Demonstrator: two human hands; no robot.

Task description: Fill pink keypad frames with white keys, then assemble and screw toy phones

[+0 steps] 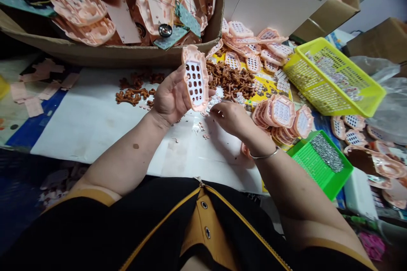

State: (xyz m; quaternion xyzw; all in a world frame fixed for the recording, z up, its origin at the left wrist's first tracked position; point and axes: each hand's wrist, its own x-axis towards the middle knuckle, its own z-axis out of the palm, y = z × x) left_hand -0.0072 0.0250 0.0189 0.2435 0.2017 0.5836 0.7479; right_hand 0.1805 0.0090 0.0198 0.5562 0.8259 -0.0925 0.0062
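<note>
My left hand [171,97] is closed around a pink plastic toy-phone casing [195,77], held upright above the table. A white panel with rows of holes is set into the casing. Just right of it, my right hand [230,117] hovers low over small white pieces [217,94], its fingertips pressed together. Whatever they may hold is too small to make out. Behind the hands lies a heap of brown plastic parts [233,80]; a smaller group of brown parts [132,95] lies to the left.
A cardboard box [143,53] of pink shells and green circuit boards stands at the back left. To the right are stacked pink casings [273,112], a yellow basket [337,93] of small white parts and a green basket [305,165] of screws. More casings [241,29] pile behind.
</note>
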